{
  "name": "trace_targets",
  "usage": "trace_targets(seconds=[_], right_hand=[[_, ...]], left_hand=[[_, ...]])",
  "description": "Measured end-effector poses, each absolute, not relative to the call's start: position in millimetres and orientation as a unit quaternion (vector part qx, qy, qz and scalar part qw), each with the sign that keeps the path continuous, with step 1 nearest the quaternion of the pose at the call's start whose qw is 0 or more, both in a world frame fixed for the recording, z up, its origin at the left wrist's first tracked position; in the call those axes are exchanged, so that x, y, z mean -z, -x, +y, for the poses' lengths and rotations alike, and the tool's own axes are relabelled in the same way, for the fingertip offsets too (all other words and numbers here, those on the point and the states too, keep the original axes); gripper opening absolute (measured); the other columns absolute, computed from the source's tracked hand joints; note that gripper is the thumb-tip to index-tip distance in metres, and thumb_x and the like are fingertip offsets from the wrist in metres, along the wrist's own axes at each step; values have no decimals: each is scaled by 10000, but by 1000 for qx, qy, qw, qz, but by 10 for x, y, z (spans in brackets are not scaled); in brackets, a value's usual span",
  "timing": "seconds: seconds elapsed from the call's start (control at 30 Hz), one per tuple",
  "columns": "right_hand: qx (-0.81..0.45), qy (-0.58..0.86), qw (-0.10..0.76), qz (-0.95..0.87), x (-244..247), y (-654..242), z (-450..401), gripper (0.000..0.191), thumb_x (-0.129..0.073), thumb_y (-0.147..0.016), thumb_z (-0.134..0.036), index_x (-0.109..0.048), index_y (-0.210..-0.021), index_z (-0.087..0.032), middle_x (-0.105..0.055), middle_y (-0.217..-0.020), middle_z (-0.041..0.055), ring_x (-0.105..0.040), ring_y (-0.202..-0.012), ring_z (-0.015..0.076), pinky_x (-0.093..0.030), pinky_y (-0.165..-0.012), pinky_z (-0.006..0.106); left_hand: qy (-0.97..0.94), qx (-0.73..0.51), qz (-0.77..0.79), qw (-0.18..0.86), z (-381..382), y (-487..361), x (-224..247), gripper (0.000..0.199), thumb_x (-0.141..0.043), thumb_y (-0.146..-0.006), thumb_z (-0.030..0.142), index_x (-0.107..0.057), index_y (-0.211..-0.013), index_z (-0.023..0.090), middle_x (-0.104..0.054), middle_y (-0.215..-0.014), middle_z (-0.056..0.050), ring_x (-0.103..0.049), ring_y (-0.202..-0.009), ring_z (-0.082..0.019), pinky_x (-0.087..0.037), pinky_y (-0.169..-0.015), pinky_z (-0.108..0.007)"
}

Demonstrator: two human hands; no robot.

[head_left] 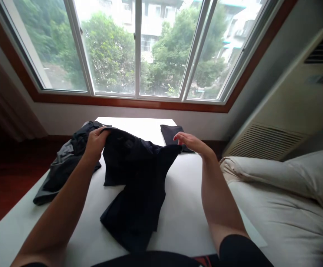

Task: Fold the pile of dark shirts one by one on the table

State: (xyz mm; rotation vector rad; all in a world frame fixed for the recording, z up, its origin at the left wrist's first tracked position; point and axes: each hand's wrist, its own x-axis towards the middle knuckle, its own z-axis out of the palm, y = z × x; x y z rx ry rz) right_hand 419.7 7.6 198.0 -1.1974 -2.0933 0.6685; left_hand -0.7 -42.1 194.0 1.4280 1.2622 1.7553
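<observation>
A black garment is stretched between my two hands above the white table, its lower part hanging in loose folds toward me. Whether it is trousers or a top cannot be made out. My left hand is closed on its upper left edge, thumb along the top. At the upper right corner, my right hand has its fingers bent together on the cloth; the thumb is hidden. Just beyond my right hand lies a folded dark garment. To the left of my left hand is a heap of dark and grey clothes.
The white table runs toward the window. On the right stands a pale sofa with creased cushions, and behind it a large beige air conditioner. A curtain hangs at the left above the reddish floor.
</observation>
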Motion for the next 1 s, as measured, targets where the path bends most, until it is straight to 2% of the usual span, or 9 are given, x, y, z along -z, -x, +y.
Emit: trace_targets(seconds=[0.13, 0.27, 0.37, 0.43, 0.57, 0.67, 0.77, 0.9, 1.0], right_hand=[[-217, 417, 251, -846, -1855, -3934, -10, 479, -737, -870, -595, -746, -1160, -215, -709, -1048, 77, -648, -962, 245, -497, -890, 340], [-237, 323, 227, -888, -1661, -3476, -120, 746, -807, -838, -530, -567, -1492, -264, -586, -1430, 116, -548, -1316, 302, -417, -1143, 436], [-225, 303, 255, -890, -1518, -3126, -178, 870, -838, -811, -481, -466, -1570, -274, -542, -1476, 128, -523, -1336, 314, -403, -1153, 451], [-225, 306, 271, -884, -1437, -2961, -208, 861, -825, -815, -443, -444, -1570, -280, -616, -1358, 102, -596, -1197, 284, -452, -1073, 417], [-226, 346, 311, -856, -1325, -2844, -254, 522, -674, -918, -388, -564, -1414, -265, -688, -979, 7, -611, -827, 189, -473, -834, 304], [-204, 383, 351, -830, -1343, -2903, -257, 246, -556, -979, -412, -690, -1078, -231, -656, -827, -2, -559, -738, 172, -428, -734, 274], [-214, 403, 376, -806, -1468, -3039, -230, 323, -570, -962, -488, -657, -841, -201, -576, -690, -15, -479, -645, 150, -360, -625, 262], [-242, 405, 410, -780, -1687, -3247, -207, 417, -606, -931, -570, -658, -794, -180, -560, -685, -15, -458, -641, 140, -347, -600, 262], [-229, 418, 427, -769, -1799, -3355, -219, 433, -612, -929, -579, -652, -771, -178, -568, -693, -12, -458, -640, 136, -351, -605, 264]], left_hand=[[-570, -615, 448, 310, -479, -214, -1914, 291, -688, -805, 434, -581, -675, 198, -560, -643, 18, -539, -624, -145, -403, -535, -222], [-582, -604, 445, 316, -506, -288, -1877, 324, -667, -841, 465, -563, -699, 193, -504, -636, 33, -464, -592, -126, -352, -540, -228], [-609, -581, 441, 310, -515, -300, -1865, 338, -649, -868, 478, -565, -713, 190, -501, -647, 30, -455, -606, -131, -349, -557, -236], [-630, -563, 436, 312, -502, -294, -1857, 347, -639, -880, 491, -566, -722, 191, -506, -657, 28, -458, -615, -136, -352, -565, -240], [-657, -540, 459, 255, -426, -235, -1811, 377, -587, -918, 504, -522, -705, 200, -491, -648, 28, -457, -624, -144, -347, -564, -241], [-674, -510, 509, 160, -372, -173, -1780, 400, -571, -939, 519, -546, -700, 199, -529, -655, 18, -491, -649, -158, -351, -568, -242], [-691, -474, 526, 146, -365, -123, -1800, 442, -549, -956, 576, -653, -779, 184, -634, -723, -9, -575, -707, -189, -403, -600, -247], [-730, -434, 483, 213, -440, -69, -1887, 491, -622, -913, 629, -757, -1013, 168, -747, -934, -69, -675, -874, -265, -514, -723, -289], [-782, -371, 409, 289, -505, -43, -1918, 514, -766, -824, 567, -759, -1164, 181, -762, -1053, -84, -699, -942, -297, -554, -781, -315]])
